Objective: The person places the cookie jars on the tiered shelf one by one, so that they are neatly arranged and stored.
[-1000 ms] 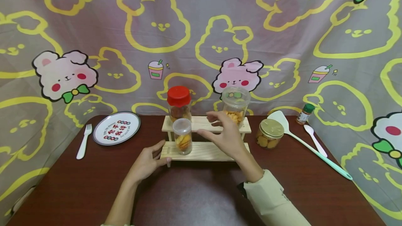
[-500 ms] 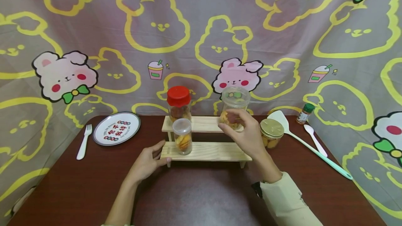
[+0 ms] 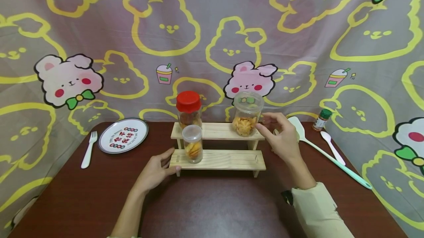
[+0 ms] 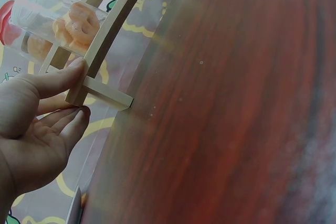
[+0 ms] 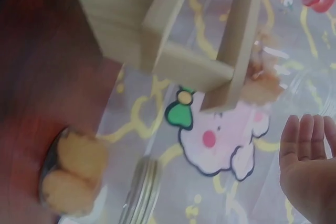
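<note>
– Behind everything we see a grey-mauve cloth (image 3: 198,10) printed with yellow outlines and pink rabbits, and below it a dark red-brown wooden table (image 3: 212,201). What are our fingers doing?

– Our left hand (image 3: 156,171) pinches the near end of a pale 2-tier wooden rack (image 3: 228,159), thumb on one face of the lower plank and fingertips against the other. Our right hand (image 3: 281,135) grasps nothing; its fingers are free.

– What stands near them?

– Just beside the left fingers, on the lower plank, we have a small clear cylindrical jar with a translucent lid (image 3: 192,144). Behind it, farther from those fingers, a clear jar with a red lid (image 3: 188,107) stands on the upper plank. Just left of the right thumb, also on the upper plank, is a wide clear jar of golden snacks (image 3: 245,124); whether the thumb touches it, we cannot tell.

– So how far along are we?

– We would judge 3 jars done, all upright on the rack. What seems left is 1: the squat clear jar with a gold lid (image 5: 79,171), off the rack and mostly hidden behind our right fingers in the head view.
</note>
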Demonstrator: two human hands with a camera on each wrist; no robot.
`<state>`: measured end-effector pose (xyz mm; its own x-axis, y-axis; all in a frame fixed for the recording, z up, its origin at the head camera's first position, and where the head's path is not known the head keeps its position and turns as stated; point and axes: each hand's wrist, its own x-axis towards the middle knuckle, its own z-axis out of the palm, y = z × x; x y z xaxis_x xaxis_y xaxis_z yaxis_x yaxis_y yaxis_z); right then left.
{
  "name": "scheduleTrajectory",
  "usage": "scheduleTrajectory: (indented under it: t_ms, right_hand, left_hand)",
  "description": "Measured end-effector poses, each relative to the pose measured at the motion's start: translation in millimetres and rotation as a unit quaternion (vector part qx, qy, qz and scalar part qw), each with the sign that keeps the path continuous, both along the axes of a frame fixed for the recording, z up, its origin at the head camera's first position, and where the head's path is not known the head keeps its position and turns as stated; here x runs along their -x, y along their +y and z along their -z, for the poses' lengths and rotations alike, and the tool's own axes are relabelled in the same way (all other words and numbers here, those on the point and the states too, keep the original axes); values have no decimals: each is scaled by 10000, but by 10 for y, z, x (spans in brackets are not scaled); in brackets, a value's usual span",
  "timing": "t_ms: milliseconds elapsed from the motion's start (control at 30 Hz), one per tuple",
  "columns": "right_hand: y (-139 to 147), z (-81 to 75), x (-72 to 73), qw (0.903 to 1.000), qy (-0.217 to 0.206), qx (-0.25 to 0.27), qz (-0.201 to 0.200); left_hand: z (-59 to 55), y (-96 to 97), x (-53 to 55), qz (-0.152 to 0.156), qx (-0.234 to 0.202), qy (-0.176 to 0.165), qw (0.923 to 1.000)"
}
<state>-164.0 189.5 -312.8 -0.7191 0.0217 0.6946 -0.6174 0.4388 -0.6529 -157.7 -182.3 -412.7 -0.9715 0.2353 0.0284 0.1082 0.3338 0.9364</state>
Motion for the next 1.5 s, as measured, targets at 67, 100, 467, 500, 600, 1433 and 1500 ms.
scheduleTrajectory:
  t_ms: [67,100,467,500,600,1433,1500]
  right_hand:
    - [36,-22,-20,10000,-24,-2,41]
    - [73,0,0,10000,-17,36,48]
    - [590,293,278,9957,-509,-91,766]
    - [629,310,288,9950,-572,-136,803]
    - [742,355,310,9937,-705,-206,848]
    - [1145,523,287,9590,-2361,-1285,900]
    - [1156,535,299,9567,-2429,-1344,871]
  left_hand:
    - [5,-3,5,-9,17,-2,10000]
    - [6,-4,7,-35,3,-30,10000]
    - [3,0,27,-29,73,11,10000]
    - [0,3,26,-39,71,11,10000]
    - [-4,3,22,-15,86,33,10000]
    - [-13,2,-1,-34,100,5,9999]
    - [-20,1,-7,-21,61,17,10000]
